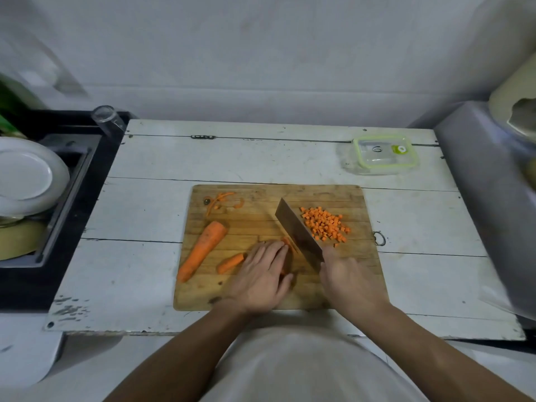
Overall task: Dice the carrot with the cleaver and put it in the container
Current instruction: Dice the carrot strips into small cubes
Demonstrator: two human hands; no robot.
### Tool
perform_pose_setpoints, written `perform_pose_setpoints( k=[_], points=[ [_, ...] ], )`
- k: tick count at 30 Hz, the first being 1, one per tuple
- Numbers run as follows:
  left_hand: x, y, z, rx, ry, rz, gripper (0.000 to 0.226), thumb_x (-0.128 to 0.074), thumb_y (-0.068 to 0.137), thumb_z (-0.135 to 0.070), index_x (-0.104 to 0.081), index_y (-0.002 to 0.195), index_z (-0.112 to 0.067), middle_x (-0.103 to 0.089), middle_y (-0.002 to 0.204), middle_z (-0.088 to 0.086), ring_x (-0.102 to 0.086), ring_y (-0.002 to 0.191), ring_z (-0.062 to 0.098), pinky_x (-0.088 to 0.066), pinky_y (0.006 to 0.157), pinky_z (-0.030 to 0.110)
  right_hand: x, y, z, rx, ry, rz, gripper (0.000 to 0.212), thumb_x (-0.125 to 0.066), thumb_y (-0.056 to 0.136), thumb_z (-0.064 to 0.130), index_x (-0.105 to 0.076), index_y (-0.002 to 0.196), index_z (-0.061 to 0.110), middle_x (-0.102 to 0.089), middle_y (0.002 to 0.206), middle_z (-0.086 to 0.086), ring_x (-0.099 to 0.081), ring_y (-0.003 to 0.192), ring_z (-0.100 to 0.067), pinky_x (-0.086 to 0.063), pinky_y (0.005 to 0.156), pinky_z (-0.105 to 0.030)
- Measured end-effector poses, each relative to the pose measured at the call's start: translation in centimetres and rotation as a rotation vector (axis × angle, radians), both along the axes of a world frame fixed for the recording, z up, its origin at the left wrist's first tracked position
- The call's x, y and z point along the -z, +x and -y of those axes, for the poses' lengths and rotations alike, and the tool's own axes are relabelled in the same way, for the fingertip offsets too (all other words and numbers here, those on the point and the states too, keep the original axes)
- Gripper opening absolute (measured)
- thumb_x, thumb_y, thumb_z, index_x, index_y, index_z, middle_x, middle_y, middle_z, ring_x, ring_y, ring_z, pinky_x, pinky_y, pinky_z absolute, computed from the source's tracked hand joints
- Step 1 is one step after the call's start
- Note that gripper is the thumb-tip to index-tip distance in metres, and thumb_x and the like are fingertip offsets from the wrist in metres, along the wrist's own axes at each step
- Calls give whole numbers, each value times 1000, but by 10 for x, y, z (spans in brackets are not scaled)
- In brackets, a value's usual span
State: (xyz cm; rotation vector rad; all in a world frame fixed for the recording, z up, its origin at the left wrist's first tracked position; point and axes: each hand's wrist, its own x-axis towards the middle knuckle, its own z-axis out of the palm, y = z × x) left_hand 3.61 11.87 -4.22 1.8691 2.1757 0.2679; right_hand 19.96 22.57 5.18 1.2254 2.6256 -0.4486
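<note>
A wooden cutting board [261, 297] lies on a worn white table [261, 158], and both hands work over its near half. The right hand [345, 274] is wrapped around the handle of the cleaver [297, 232], whose wide blade runs away from the person toward the far left, its edge down on the board. The left hand [265, 271] lies just beside the blade on its left side, fingers bent over the carrot strips [287, 242] and pressing them to the board; only a little orange shows past the fingertips, right against the blade. On the other side of the blade, to the right, sits a loose pile of carrot cubes [326, 224]. To the left of the left hand lies a short carrot piece [231, 263], and farther left a large carrot chunk [201, 250] rests at a slant, its cut end toward the far side. A few thin peelings [219, 201] are curled near the board's far left corner. The clear container [384, 153] with a green rim stands on the table beyond the board's far right corner, well apart from the cubes. A white plate [29, 175] leans in the sink [72, 198] at the left.
</note>
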Motion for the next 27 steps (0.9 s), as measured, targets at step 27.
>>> perform_pose_setpoints(
  k=[27],
  points=[
    [2,0,-4,15,13,-15,68,-26,104,-53,-34,155,-8,-36,158,8,-26,147,23,-17,126,46,1,-4,24,-82,45,33,21,-38,97,4,-38,114,16,-70,88,-10,-69,81,-36,-42,58,-39]
  ],
)
